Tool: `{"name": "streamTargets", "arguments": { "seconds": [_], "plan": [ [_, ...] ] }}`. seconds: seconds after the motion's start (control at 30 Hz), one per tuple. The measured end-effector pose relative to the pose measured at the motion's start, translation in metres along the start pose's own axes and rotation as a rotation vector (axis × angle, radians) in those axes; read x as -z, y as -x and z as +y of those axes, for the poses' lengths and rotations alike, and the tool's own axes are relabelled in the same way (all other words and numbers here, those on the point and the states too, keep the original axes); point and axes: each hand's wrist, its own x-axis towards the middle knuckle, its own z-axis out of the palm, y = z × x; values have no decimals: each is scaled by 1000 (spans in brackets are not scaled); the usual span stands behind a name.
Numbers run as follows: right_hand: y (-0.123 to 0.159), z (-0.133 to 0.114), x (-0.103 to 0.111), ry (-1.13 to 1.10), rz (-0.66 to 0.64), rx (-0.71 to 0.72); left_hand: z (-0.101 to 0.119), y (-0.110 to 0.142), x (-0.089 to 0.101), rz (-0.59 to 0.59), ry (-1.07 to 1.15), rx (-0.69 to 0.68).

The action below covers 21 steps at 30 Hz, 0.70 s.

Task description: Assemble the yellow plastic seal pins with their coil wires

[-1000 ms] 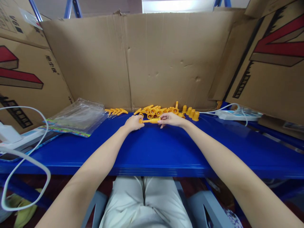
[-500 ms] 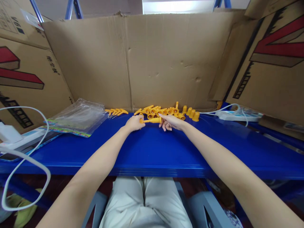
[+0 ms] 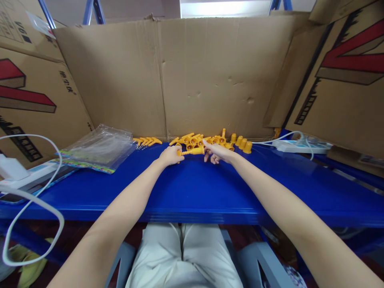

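Note:
My left hand [image 3: 170, 155] is closed around the handle end of a yellow plastic corkscrew [image 3: 195, 151], which lies level and points right. Its ribbed, screw-like neck and wider bell-shaped end stick out from my fingers. My right hand [image 3: 219, 152] is at that bell end with thumb and fingers apart; whether a fingertip touches it I cannot tell. Just behind both hands is a pile of yellow corkscrew parts [image 3: 192, 139], several with hollow round openings facing me. Several yellow T-shaped handles with metal spirals [image 3: 148, 141] lie left of my left hand.
Several yellow caps [image 3: 247, 147] stand right of the pile. Clear plastic bags [image 3: 100, 148] lie on the blue table [image 3: 186, 192] at left. Power strips with white cables [image 3: 303, 147] are at both sides. Cardboard [image 3: 222, 80] walls the back and sides.
My right hand's thumb and fingers have opened and shifted slightly right off the bell end. The corkscrew in my left hand has barely moved.

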Motion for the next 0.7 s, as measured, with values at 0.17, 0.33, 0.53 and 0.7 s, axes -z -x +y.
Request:
{"name": "streamTargets", "arguments": {
  "seconds": [0.17, 0.33, 0.53, 0.7],
  "plan": [
    [-3, 5, 4, 10, -12, 226, -1, 0, 1, 10, -23, -15],
    [-8, 7, 5, 41, -26, 281, -1, 1, 2, 21, -30, -4],
    [-3, 4, 3, 46, 2, 259, -1, 1, 2, 48, -45, 3],
    [-3, 4, 4, 56, -3, 243, 1, 1, 3, 43, -63, 3]
  ]
}}
